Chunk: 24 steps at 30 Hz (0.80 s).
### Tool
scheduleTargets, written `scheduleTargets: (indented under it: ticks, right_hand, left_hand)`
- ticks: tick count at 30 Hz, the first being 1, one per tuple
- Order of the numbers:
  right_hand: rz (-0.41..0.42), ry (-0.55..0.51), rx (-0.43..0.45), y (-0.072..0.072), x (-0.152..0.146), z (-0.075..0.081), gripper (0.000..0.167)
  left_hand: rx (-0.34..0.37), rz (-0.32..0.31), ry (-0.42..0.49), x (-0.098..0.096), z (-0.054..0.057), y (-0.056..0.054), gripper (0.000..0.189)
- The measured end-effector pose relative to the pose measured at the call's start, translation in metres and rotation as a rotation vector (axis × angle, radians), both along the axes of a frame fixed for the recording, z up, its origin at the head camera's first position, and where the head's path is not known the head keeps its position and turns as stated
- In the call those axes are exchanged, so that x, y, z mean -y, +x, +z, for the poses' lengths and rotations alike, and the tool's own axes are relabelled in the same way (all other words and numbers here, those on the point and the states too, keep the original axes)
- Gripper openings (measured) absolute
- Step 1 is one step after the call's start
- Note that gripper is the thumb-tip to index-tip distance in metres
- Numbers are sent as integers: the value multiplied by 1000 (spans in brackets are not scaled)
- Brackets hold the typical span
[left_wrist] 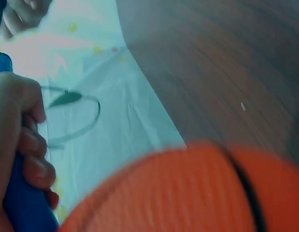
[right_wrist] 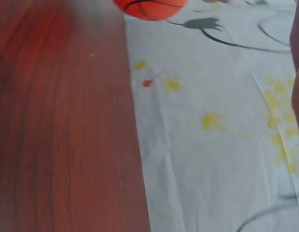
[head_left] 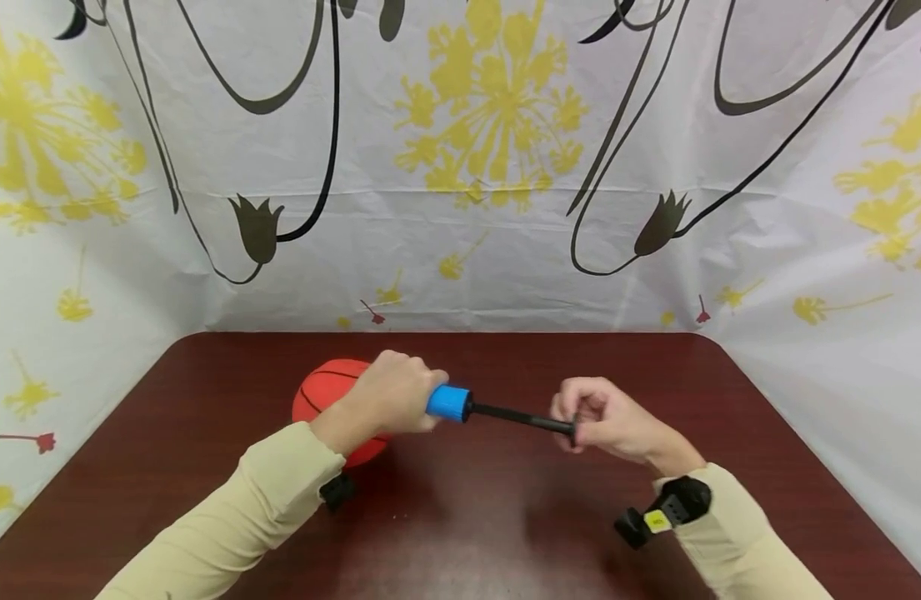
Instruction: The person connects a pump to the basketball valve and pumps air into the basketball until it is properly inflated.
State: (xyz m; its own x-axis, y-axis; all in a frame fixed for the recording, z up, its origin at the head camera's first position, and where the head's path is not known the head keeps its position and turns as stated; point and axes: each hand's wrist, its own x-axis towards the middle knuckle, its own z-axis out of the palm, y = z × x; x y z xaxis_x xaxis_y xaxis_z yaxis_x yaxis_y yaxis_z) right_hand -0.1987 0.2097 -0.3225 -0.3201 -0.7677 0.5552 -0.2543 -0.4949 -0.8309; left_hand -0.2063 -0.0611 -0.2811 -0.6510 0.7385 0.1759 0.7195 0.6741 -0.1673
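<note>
In the head view, a blue hand pump (head_left: 448, 403) is held above the brown table (head_left: 468, 533), a little tilted, between two hands. By its look, it is judged light and stiff, with a barrel of smooth plastic that could slip if gripped loosely, and a thin black rod (head_left: 520, 417) that could be bent by a sideways pull; hold is best taken round the barrel and at the black handle (head_left: 574, 430) on the rod's end, with the pull kept in line. The barrel is wrapped by the curled fingers of the left hand (head_left: 388, 392), and the handle is pinched by the right hand (head_left: 610, 421); the drawn-out rod is left bare between them. A red-orange basketball (head_left: 327, 392) is partly hidden behind the left hand. In the left wrist view, the barrel is seen to pass through the closed fist, with the basketball near it; whether they touch cannot be told. In the right wrist view, the pump is not shown, and the right hand's grip cannot be told; the basketball is seen well apart, at the top edge.
</note>
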Motion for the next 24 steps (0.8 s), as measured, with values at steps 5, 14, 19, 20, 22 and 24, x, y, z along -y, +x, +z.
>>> scheduleTargets:
  ticks: [5,14,19,20,22,24]
  right_hand:
    - [-149,95,37,-9,34,-7,13]
    - [-65,77,67,-2,15,-6,11]
    - [50,12,38,2,-11,-5,12]
    - [48,6,37,2,-12,-5,13]
    - [1,22,30,2,-6,-4,14]
    - [-86,63,26,0,6,-4,15]
  left_hand:
    - [42,9,-49,-11,2,3,21]
    - [39,-15,-40,-3,-2,-1,22]
    - [18,-1,3,8,-4,-3,23]
    - [14,3,7,8,-5,-3,23]
    - [7,-3,14,6,-6,-3,23]
    - [10,-7,17,2,-6,-3,22]
